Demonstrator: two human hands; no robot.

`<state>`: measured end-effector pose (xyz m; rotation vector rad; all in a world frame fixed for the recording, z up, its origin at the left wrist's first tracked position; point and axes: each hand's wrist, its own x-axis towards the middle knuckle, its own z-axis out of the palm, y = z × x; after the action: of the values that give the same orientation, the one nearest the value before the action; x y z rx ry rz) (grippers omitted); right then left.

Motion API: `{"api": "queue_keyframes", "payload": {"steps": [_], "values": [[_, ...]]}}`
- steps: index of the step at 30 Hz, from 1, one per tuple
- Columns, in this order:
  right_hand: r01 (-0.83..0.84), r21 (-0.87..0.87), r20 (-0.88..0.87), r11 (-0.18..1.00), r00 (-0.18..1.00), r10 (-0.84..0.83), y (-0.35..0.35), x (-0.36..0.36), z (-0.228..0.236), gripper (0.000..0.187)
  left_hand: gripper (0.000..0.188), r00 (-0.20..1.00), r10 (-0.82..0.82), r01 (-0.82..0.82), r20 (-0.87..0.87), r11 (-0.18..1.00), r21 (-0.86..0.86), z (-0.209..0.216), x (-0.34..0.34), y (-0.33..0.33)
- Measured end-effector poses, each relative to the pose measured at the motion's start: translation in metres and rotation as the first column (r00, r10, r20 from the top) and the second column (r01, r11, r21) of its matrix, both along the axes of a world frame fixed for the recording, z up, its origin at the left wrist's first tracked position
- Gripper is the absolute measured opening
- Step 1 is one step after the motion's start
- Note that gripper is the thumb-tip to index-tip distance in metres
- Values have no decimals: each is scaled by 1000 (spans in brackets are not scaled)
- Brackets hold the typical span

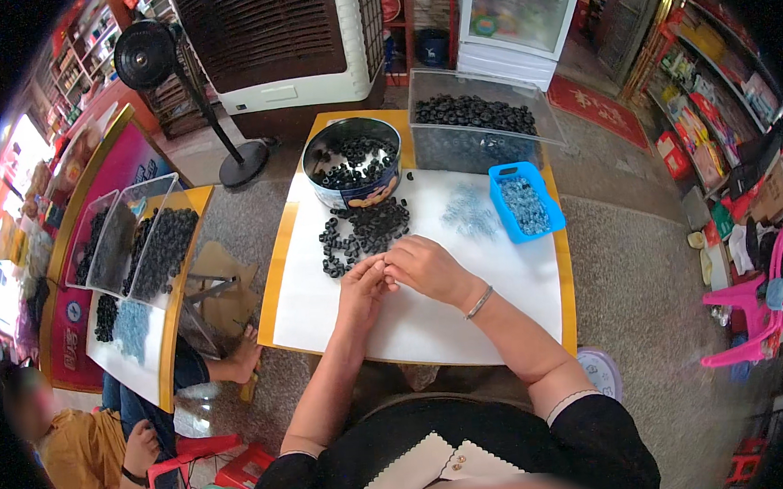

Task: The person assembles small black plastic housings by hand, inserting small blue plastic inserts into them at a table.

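Note:
My left hand (pixel 364 290) and my right hand (pixel 426 267) meet over the white table sheet (pixel 492 297), fingertips pinched together. Whatever sits between the fingers is too small or hidden to name. Just beyond them lies a loose pile of small black plastic parts (pixel 368 228). Behind this pile, a round tin (pixel 354 198) holds more black parts. To the right, small clear bluish pieces (pixel 469 212) are spread on the sheet. Beside these stands a bright blue plastic basket (pixel 551 202) with more clear pieces inside.
A clear plastic bin (pixel 475 151) of black parts stands at the table's far right. On the left, another person (pixel 88 455) sits by a second table (pixel 174 344) with clear bins and parts. A black fan (pixel 244 164), an air cooler (pixel 288 37) and a pink plastic chair (pixel 740 301) stand around.

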<state>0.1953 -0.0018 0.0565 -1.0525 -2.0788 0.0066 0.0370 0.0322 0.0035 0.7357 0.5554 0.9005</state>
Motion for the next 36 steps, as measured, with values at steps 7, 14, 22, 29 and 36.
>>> {"api": "queue_keyframes", "payload": {"steps": [7, 14, 22, 29, 36], "values": [[-14, -6, 31, 1000, 999, 14, 1, -1, -6, 11, 27, 997, -72, 72, -9, 997, -2, -1, -5, 0], [-106, -96, -78, 990, 992, 99, 3, 3, 1, 11, 29, 983, -183, 184, 13, 983, -22, 8, -9, 3], [-103, -156, -203, 982, 977, 70, 0, 1, 1, 10, 29, 971, -215, 220, 106, 975, -34, 9, -11, -1], [13, -54, -149, 998, 989, -21, 5, 3, -15, 10, 30, 997, -65, 67, 30, 997, -45, -2, -8, 0], [-2, -194, -247, 981, 968, -47, 10, 4, -13, 8, 26, 987, -65, 74, 147, 996, -56, 3, 0, 10]]}}
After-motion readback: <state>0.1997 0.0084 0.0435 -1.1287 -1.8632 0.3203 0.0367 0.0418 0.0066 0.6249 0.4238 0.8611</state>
